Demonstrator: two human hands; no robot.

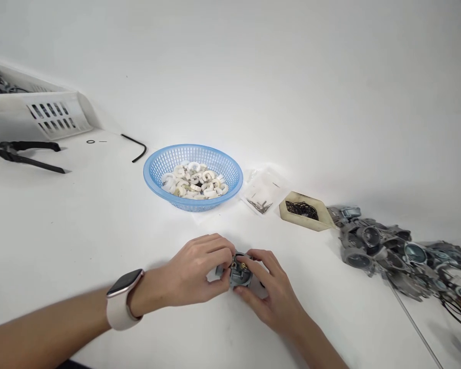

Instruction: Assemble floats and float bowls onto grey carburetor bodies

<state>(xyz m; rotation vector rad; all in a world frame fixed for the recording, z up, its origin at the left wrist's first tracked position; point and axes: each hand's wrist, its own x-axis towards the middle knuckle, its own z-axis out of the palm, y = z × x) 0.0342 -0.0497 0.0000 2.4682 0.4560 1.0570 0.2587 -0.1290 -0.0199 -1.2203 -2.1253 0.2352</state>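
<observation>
A grey metal carburetor body [238,277] with small brass parts inside rests low over the white table, between my two hands. My left hand [205,266], with a watch on its wrist, has its thumb and fingers closed at the carburetor's left side. Whether a small part is pinched there is hidden by the fingers. Around the right side curls my right hand [271,287], its thumb at the near edge and its fingers on the far edge and top. Just beyond sits a blue plastic basket [194,205] holding white C-shaped floats [195,179].
Behind my right hand are a clear bag [265,184] of small pins and a cream tray [307,223] of black rings. Carburetor bodies [392,251] pile up at right. Pliers [34,154], a hex key [138,148] and a white crate [57,113] lie left.
</observation>
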